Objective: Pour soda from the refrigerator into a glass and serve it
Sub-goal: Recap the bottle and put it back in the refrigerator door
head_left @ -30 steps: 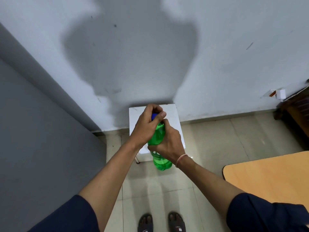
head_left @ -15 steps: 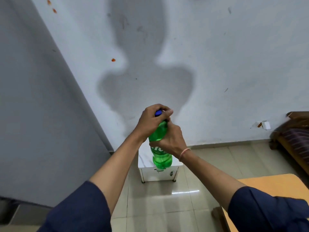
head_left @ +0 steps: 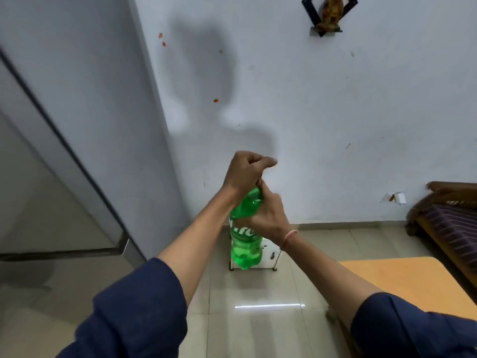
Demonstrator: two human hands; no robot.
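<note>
A green plastic soda bottle (head_left: 245,246) hangs upright in mid-air in front of me, above the floor. My right hand (head_left: 268,218) is wrapped around its upper body and neck. My left hand (head_left: 245,171) is closed over the top of the bottle, hiding the blue cap. The grey refrigerator (head_left: 64,151) stands at the left with its doors closed. No glass is in view.
A small white stand (head_left: 271,257) sits on the tiled floor against the wall, behind the bottle. The corner of an orange wooden table (head_left: 402,282) is at lower right. A dark wooden couch (head_left: 454,223) stands at the far right.
My view has tilted upward, showing more wall and the refrigerator door. Both hands stay on the bottle; my left hand now covers the blue cap completely.
</note>
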